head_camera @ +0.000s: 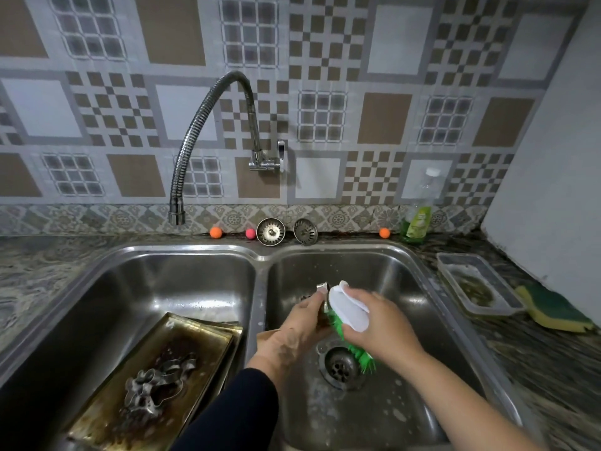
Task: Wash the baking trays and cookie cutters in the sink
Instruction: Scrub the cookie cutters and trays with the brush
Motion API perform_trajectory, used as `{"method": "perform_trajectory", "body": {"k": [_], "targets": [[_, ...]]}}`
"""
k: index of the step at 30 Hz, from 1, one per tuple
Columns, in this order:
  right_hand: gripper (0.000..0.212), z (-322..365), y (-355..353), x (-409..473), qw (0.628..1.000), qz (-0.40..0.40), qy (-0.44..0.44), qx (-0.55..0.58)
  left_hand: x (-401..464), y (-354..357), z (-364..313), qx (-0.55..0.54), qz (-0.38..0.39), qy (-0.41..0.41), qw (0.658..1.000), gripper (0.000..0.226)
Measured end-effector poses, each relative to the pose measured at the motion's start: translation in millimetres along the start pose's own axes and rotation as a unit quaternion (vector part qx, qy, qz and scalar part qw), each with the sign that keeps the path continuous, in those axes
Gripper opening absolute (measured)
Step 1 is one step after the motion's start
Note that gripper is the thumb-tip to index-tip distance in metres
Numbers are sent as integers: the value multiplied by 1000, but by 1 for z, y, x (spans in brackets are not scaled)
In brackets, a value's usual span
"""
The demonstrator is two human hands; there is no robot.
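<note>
Left, stacked trays (182,340) w/ cutters (156,382) in basin (136,281)

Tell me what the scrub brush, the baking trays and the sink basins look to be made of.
Scrub brush: white glossy plastic back, green bristles, likely synthetic. Baking trays: thin metal by their folded rims, golden finish with burnt-on dark stains. Sink: brushed stainless steel, judging by its grey sheen and soft reflections.

The scrubbing brush (349,312) had a white back and green bristles. The far wall tiles (325,43) showed brown-and-grey checks. The right-hand sponge (553,312) was yellow and green.
</note>
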State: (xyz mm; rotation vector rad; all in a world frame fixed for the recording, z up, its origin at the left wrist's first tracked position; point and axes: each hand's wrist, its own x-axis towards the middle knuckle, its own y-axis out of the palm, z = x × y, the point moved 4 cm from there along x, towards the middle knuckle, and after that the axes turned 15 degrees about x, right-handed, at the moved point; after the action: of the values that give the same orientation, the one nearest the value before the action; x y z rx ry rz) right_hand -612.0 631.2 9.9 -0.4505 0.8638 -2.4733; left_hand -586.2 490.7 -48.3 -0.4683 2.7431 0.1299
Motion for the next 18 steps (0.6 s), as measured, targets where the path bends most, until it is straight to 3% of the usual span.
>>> {"method": "perform_trajectory", "body": {"k": [3,7,11,15,18], "targets": [[69,7,-2,7,995,-3,4,-95,1,-1,6,-19,-1,2,1000,21],[73,19,2,4,987,67,-25,-142,3,-10,6,-19,-10,8,1000,28],[69,26,9,8,977,46,-49,-204,1,-14,5,-1,-20,19,1000,21],[67,25,10,9,965,44,-76,-246,-9,-62,-17,76,-147,58,985,62],[69,14,0,12,966,42,-41,-251,-22,-123,-16,208,-251,88,941,43]]}}
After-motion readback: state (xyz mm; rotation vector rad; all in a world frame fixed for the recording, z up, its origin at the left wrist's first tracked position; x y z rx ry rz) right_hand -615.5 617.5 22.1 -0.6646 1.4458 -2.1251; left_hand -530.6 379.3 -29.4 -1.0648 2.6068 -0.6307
